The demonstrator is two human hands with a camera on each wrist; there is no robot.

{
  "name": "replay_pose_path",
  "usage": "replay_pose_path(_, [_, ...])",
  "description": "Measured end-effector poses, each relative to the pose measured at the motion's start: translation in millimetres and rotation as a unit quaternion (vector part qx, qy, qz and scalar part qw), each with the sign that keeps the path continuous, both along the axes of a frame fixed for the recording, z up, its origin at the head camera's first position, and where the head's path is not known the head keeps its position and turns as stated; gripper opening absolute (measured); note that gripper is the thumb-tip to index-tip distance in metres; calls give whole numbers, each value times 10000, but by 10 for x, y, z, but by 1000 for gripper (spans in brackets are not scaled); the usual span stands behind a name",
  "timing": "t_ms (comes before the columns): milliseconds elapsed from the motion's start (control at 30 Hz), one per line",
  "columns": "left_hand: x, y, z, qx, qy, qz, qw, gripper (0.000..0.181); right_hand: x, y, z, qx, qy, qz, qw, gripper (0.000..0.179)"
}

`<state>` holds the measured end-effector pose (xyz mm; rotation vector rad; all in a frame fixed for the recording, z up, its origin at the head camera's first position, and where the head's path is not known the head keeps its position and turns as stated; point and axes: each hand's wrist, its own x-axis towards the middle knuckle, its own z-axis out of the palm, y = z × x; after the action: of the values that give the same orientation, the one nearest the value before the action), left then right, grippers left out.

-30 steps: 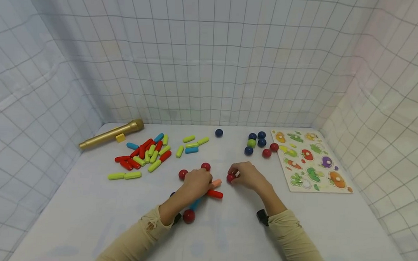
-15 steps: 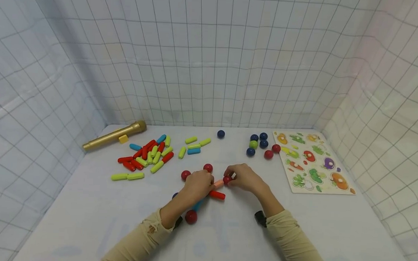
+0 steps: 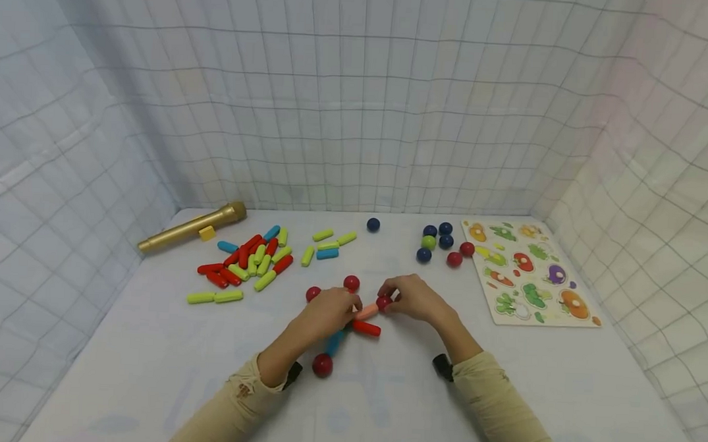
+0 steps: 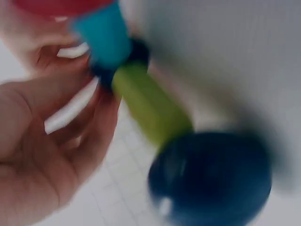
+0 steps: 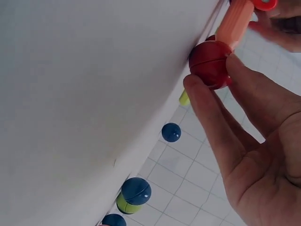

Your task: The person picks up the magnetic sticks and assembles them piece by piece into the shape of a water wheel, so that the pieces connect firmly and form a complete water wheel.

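1. Head view: the right hand [image 3: 412,297] pinches a red ball [image 3: 384,304] between thumb and fingers, the ball at the fingertips and touching the end of a salmon rod [image 3: 366,312]. The left hand [image 3: 329,309] is at that rod's other end, over the middle of the joined pieces; its fingertips are mostly hidden here. From beneath it a red rod [image 3: 367,328] points right and a blue rod [image 3: 336,342] runs down to a near red ball [image 3: 322,365]. A second ago the pinched ball stood apart from the salmon rod; half a second ago it had reached the rod's end, and it is there now. The left wrist has shifted leftward, and its forearm now covers the spot where a dark blue ball showed.

2. Left wrist view, blurred: the left hand's thumb and fingers pinch a dark hub [image 4: 139,52], where the blue rod and a green rod [image 4: 153,106] meet; a large blue ball [image 4: 209,179] caps the green rod.

3. Right wrist view: the thumb and a finger press opposite sides of the red ball, with the salmon rod against its far side.
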<state>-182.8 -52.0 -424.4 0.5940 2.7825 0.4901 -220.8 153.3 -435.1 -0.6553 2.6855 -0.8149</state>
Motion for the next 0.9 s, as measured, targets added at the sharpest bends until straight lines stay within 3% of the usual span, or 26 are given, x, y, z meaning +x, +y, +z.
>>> replay_pose_path(100, [45,-108,26,55,-256,-186,9995,21,-71,-31,-9,-162,-215,220,9994,24])
replay_pose_path(200, [94,-146,22,26,-363,-75,9993,22,-184,-36,-2,-380,-565,332,9971,28])
replay_pose_path(267, [110,-136,11,72,-372,33,9993,22,-283,-4,17,-351,-490,172,9980,30])
replay_pose_path(367, [114,-112,-6,156,-287,70,9994,20,-446,94,37,165,218,-435,9987,30])
replay_pose_path(467, [95,-89,-25,143,-104,10,9998,20,-595,218,28,834,1030,-993,9862,29])
replay_pose_path(533, [81,-69,-37,84,-50,13,10000,21,-670,290,12,1099,1168,-1141,9804,30])
replay_pose_path(700, [56,23,-52,-155,-2,208,9997,25,-730,421,2,1053,810,-1127,9847,31])
replay_pose_path(900, [37,133,-26,-372,269,307,9985,27,-611,474,21,927,404,-1294,9864,32])
